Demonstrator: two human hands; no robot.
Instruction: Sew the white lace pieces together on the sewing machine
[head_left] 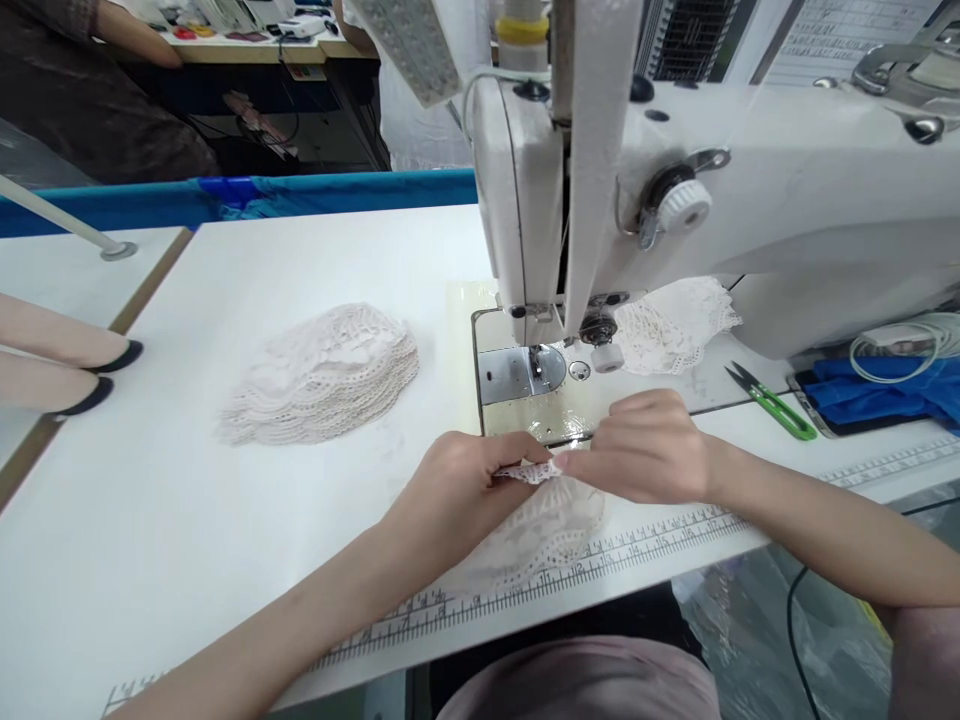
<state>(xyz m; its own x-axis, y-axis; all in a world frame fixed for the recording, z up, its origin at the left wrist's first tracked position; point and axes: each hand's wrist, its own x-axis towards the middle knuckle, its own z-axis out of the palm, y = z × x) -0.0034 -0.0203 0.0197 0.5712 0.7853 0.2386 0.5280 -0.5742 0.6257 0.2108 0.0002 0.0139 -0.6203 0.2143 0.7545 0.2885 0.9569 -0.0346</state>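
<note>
Both of my hands pinch one white lace piece (541,530) at the front edge of the white table (150,530). My left hand (457,490) grips its top edge from the left, fingers curled. My right hand (649,450) meets it from the right, fingertips pressed on the same edge. The lace hangs down over the printed ruler (660,535). Just behind my hands is the needle plate (521,372) of a white sewing machine (750,210).
A stack of lace pieces (322,375) lies left of the machine, and more lace (679,320) sits behind the needle. Green thread snips (772,402) and a blue cloth (877,385) lie at right. Another person's arms (52,360) rest at the far left.
</note>
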